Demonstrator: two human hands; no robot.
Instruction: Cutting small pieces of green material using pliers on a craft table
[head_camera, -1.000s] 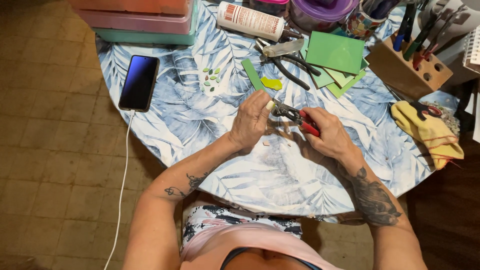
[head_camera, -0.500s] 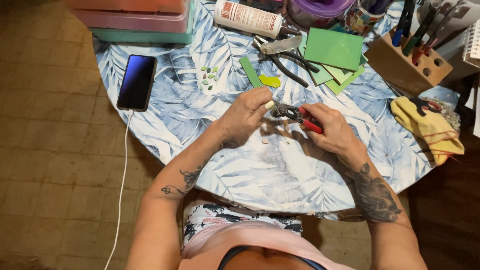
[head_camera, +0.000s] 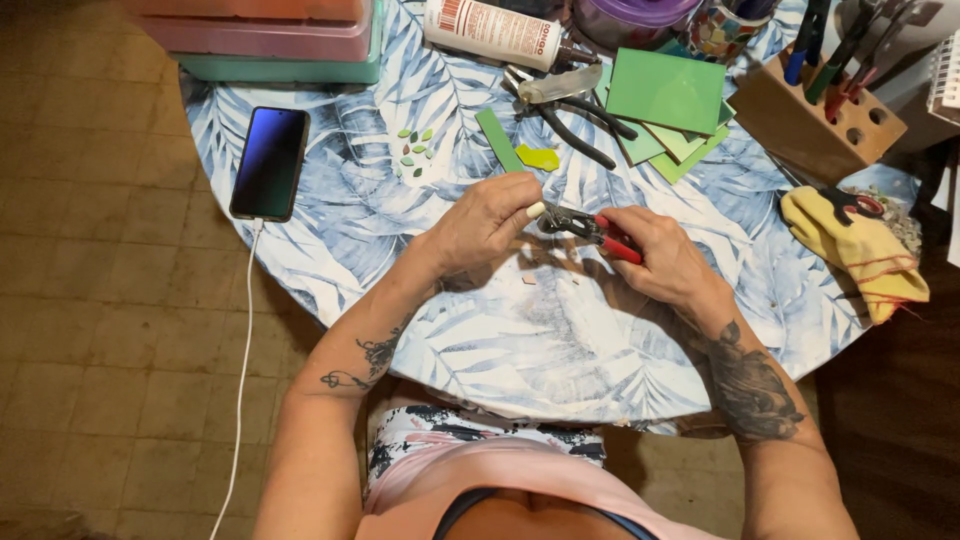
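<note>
**A small pale piece nipped at the middle of the bench**

A small pale piece (head_camera: 536, 210) is pinched in the fingertips of the left hand (head_camera: 487, 222), near the centre of the frame, just above the round leaf-patterned bench (head_camera: 560, 340). It is held out at the hand's tip, apparently so that its edge can be met by the metal head of the red-handled nippers (head_camera: 585, 228). The nippers are wrapped by the right hand (head_camera: 655, 255), its grip closed around the handles; whether the head bites the piece or only touches it cannot be told. Both hands are kept low over a bare patch of cloth, probably so that offcuts fall there; one tiny chip (head_camera: 528, 281) is seen below them.

Spare stock is laid just beyond reach-in distance at the upper middle: one green strip (head_camera: 497, 138), one yellow-green shard (head_camera: 540, 157), and a stack of green tiles (head_camera: 668, 92), at least three. About eight small leaf-shaped pieces (head_camera: 413, 152) are grouped to the left of the strip. One pair of black pliers (head_camera: 580, 115), one glue bottle (head_camera: 492, 32), one phone (head_camera: 270, 162) at the upper left on its white cable, one wooden tool block (head_camera: 815, 112) and one yellow cloth (head_camera: 855, 245) at the right are counted.
</note>
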